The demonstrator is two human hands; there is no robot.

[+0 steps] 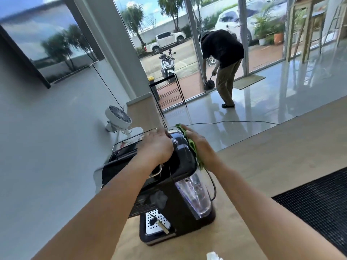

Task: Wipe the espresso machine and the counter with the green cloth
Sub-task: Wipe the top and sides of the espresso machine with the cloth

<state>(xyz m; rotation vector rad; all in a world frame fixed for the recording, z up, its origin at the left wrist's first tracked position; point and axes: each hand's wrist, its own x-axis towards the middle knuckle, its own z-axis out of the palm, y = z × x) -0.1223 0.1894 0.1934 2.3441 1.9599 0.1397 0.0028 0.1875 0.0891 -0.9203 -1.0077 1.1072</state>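
A black espresso machine (185,162) stands on the pale wooden worktop (253,162), with a clear water tank (195,196) on its right flank and a perforated metal drip tray (152,220) at its foot. Any lettering on it is too blurred to read. The left grip (155,145) lies palm-down on the machine's top; its fingertips are hidden past the knuckles, so I cannot tell whether it grasps anything. The right grip (199,145) is released, its fingers flat and pressing the green cloth (191,145) against the machine's upper right side, where the cloth shows along the hand's edge. A white fan (118,117) stands farther along the worktop, and a black mesh mat (315,203) lies to the right. By the glass door a person (223,59) in a dark top bends over.
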